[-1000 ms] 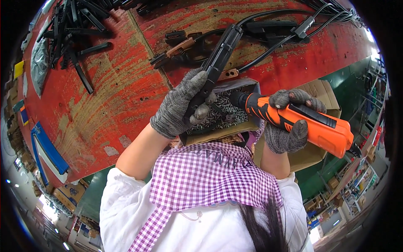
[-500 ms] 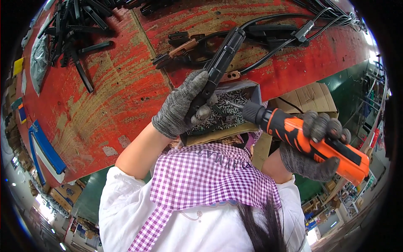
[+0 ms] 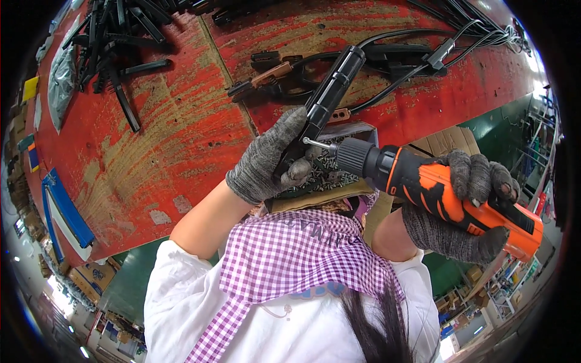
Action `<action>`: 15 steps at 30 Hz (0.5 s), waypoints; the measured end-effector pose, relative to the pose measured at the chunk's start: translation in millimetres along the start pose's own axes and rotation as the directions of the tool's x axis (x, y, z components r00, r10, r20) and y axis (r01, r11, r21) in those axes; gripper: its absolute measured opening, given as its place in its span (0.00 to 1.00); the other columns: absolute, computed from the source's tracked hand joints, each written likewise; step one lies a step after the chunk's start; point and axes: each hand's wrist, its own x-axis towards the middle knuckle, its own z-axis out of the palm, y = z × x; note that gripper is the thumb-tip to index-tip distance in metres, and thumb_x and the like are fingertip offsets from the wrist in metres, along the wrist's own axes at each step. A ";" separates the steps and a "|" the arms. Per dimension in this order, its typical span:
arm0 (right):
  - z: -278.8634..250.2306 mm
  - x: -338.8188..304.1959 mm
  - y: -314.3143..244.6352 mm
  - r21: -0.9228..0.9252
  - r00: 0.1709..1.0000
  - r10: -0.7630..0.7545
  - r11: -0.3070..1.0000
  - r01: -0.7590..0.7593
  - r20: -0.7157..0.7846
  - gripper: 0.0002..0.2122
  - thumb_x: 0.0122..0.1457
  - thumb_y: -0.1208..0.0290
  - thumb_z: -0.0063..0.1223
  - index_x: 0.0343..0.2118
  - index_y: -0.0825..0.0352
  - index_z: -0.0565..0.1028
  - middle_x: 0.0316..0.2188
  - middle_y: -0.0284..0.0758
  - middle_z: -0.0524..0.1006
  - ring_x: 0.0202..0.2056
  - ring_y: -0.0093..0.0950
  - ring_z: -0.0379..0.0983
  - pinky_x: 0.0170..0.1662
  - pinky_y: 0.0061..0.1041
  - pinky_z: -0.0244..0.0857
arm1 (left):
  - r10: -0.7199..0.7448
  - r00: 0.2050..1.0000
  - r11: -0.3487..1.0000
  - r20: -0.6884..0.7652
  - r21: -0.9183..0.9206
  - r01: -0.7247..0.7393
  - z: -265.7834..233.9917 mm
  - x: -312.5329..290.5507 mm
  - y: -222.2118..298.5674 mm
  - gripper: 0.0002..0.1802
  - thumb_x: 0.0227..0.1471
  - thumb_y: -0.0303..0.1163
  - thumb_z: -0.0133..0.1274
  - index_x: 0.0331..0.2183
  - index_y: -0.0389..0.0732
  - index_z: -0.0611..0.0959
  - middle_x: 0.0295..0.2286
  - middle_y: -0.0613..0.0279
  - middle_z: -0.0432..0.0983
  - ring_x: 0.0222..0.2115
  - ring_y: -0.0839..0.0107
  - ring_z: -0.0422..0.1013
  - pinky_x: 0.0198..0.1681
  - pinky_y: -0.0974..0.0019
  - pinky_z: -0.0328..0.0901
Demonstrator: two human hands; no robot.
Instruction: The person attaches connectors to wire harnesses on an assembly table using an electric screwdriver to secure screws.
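My left hand (image 3: 270, 158), in a grey knit glove, is closed round the lower end of a long black plastic handle (image 3: 339, 75) that tilts up to the right. My right hand (image 3: 451, 236), gloved alike, grips an orange and black power screwdriver (image 3: 433, 184). Its bit points left, and a small screw (image 3: 307, 140) at the tip meets the handle's side beside my left thumb. Whether the screw has entered a hole cannot be made out. Beneath both hands stands an open box (image 3: 357, 129) of loose screws (image 3: 346, 179), partly hidden by the tool and my left fingers.
Black cables (image 3: 387, 91) and copper-coloured clamp parts (image 3: 270, 75) lie beyond the handle on the worn red table (image 3: 181, 127). Several black plastic pieces (image 3: 124, 97) are heaped far left, beside a clear plastic bag (image 3: 60, 91). A cardboard box (image 3: 451, 140) stands at right.
The screwdriver's tip has moved left and up from over the screw box to the black handle. My left hand and the handle have shifted slightly right.
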 end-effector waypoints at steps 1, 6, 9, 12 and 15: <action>-3.0 -0.8 -0.8 0.001 1.000 0.001 1.000 -0.001 0.001 0.17 0.44 0.61 0.51 0.35 0.66 0.68 0.31 0.31 0.69 0.25 0.20 0.67 0.27 0.18 0.62 | 0.004 1.000 1.000 0.018 0.018 -0.005 -0.3 0.1 0.2 0.17 0.49 0.48 0.44 0.38 0.48 0.67 0.17 0.63 0.67 0.09 0.81 0.60 0.09 0.82 0.53; -6.8 -3.1 -2.5 -0.048 1.000 -0.021 0.999 0.021 0.001 0.18 0.44 0.60 0.51 0.35 0.66 0.67 0.31 0.32 0.69 0.25 0.20 0.67 0.27 0.18 0.62 | 0.008 0.999 0.999 -0.047 0.032 -0.006 3.8 -1.4 0.5 0.19 0.49 0.47 0.44 0.41 0.49 0.65 0.18 0.64 0.67 0.09 0.81 0.60 0.10 0.82 0.53; -5.5 -4.0 0.5 -0.063 0.999 -0.040 0.997 0.039 -0.011 0.18 0.43 0.59 0.51 0.35 0.66 0.67 0.31 0.31 0.69 0.24 0.19 0.67 0.26 0.17 0.61 | 0.036 0.998 0.995 -0.059 0.092 -0.031 6.7 -4.2 2.1 0.21 0.49 0.46 0.45 0.43 0.49 0.64 0.18 0.64 0.67 0.09 0.81 0.60 0.10 0.82 0.53; -8.8 -2.8 -1.1 -0.089 0.998 -0.057 0.994 0.056 -0.007 0.18 0.43 0.60 0.52 0.34 0.66 0.67 0.30 0.31 0.69 0.22 0.18 0.66 0.25 0.16 0.61 | 0.067 0.993 0.986 -0.097 0.158 -0.051 13.2 -1.1 -0.6 0.22 0.49 0.45 0.45 0.44 0.49 0.63 0.18 0.64 0.66 0.09 0.81 0.60 0.09 0.81 0.52; -0.3 -0.7 -4.0 -0.103 0.993 0.030 0.994 -0.019 0.113 0.18 0.41 0.61 0.54 0.34 0.66 0.67 0.29 0.30 0.69 0.22 0.18 0.66 0.24 0.16 0.61 | 0.086 0.989 0.980 -0.120 0.189 -0.062 11.9 -1.3 -0.9 0.23 0.49 0.44 0.45 0.45 0.48 0.62 0.18 0.65 0.66 0.09 0.80 0.60 0.09 0.81 0.53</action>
